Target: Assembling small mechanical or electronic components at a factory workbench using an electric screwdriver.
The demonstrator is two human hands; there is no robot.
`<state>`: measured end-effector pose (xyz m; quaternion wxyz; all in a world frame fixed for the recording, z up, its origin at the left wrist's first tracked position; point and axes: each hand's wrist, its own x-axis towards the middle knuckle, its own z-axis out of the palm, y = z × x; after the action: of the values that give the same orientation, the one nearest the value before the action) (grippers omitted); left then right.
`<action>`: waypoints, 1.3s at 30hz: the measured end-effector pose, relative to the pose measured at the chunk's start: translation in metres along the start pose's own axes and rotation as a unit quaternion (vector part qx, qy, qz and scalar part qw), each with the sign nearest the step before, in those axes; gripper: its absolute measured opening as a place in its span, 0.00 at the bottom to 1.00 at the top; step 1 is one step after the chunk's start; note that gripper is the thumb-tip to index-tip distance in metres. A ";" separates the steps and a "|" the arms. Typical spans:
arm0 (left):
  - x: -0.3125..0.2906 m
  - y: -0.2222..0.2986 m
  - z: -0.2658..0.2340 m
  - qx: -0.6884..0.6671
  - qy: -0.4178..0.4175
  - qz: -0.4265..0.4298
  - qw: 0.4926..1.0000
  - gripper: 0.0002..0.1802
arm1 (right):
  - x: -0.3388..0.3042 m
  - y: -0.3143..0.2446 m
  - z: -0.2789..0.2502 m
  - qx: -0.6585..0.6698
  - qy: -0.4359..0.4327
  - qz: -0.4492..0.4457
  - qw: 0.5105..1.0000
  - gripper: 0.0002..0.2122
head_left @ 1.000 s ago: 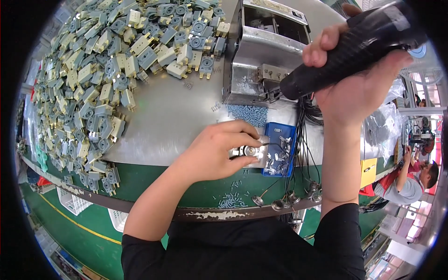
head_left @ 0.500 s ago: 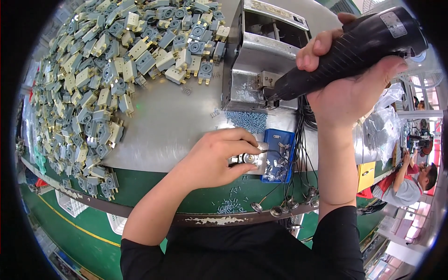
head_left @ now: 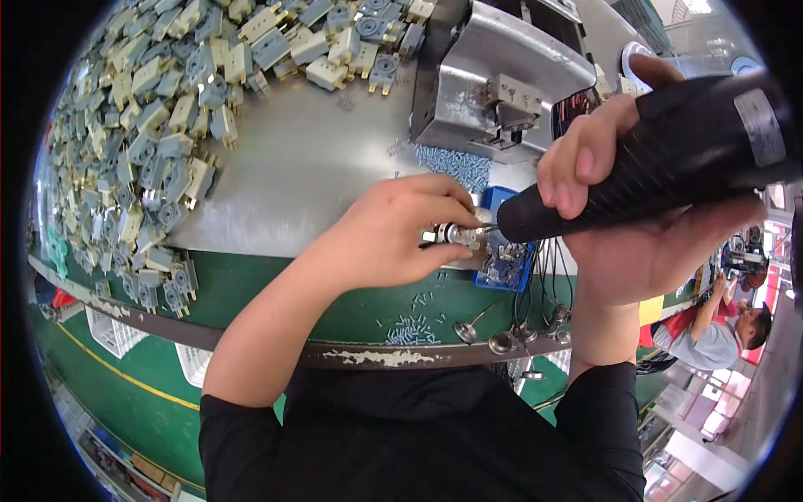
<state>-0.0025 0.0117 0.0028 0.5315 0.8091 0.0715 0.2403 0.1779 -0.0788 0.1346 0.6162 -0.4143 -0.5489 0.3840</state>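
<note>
My left hand (head_left: 389,234) grips a small round metal part (head_left: 456,233) on a pale block at the bench's front edge. My right hand (head_left: 644,226) is closed round a black electric screwdriver (head_left: 669,163). The screwdriver lies nearly level, and its tip (head_left: 493,227) points left at the metal part, almost touching it. A small blue tray (head_left: 502,251) of metal bits sits just under the tip, partly hidden by the tool.
A big heap of grey and cream plastic housings (head_left: 159,125) covers the left of the steel bench (head_left: 309,167). A metal fixture box (head_left: 502,92) stands at the back. Loose screws (head_left: 456,163) lie before it. Another person (head_left: 719,335) sits far right.
My right hand has brought the screwdriver down and left, from up by the metal fixture to the part in my left hand. The left hand has stayed on the part.
</note>
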 end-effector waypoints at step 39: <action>-0.007 -0.001 0.006 0.017 0.008 -0.004 1.000 0.15 | -0.020 0.021 -0.002 0.086 -0.010 -0.092 0.992 0.57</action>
<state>-0.0056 0.0049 -0.0015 0.5183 0.8158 0.0832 0.2428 0.1772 -0.0898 0.1080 0.6768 -0.3034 -0.5559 0.3753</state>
